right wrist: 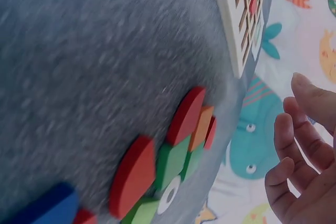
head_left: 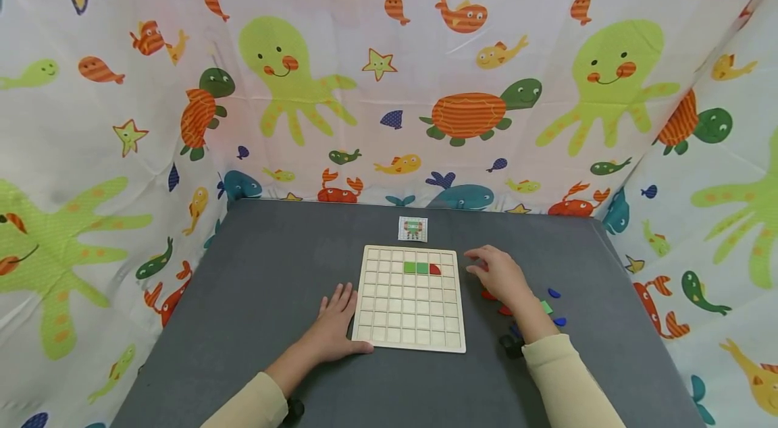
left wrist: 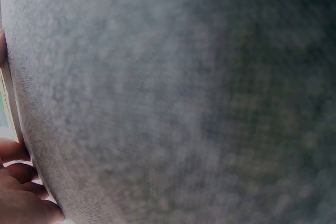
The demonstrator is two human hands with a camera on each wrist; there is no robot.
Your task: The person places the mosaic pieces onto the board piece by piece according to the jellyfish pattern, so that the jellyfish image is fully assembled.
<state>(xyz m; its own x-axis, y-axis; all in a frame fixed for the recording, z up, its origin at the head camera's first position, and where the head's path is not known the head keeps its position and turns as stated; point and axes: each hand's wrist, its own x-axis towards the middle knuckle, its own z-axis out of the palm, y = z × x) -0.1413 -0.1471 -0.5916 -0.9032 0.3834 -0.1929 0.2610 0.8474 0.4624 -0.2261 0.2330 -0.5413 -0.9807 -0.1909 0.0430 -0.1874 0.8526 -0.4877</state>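
Observation:
A light wooden grid board [head_left: 408,310] lies flat on the table, with two green square blocks [head_left: 416,268] and a red quarter-round block [head_left: 434,269] set side by side near its top. My left hand [head_left: 333,328] rests at the board's left edge, fingers straight, thumb at the lower left corner. To the right of the board, my right hand [head_left: 501,277] is raised over loose blocks, thumb and forefinger apart. The right wrist view shows bent, loose fingers with nothing visible between them. Under that hand lie red blocks [right wrist: 131,179], a green block [right wrist: 172,161] and an orange one [right wrist: 201,128].
Behind the board lies a small picture card [head_left: 412,229] with a gridded figure. Blue pieces [head_left: 560,322] are scattered by the right forearm. A white ring-marked piece [right wrist: 168,195] sits among the blocks. A sea-animal curtain [head_left: 365,104] hangs around the grey table [head_left: 279,266].

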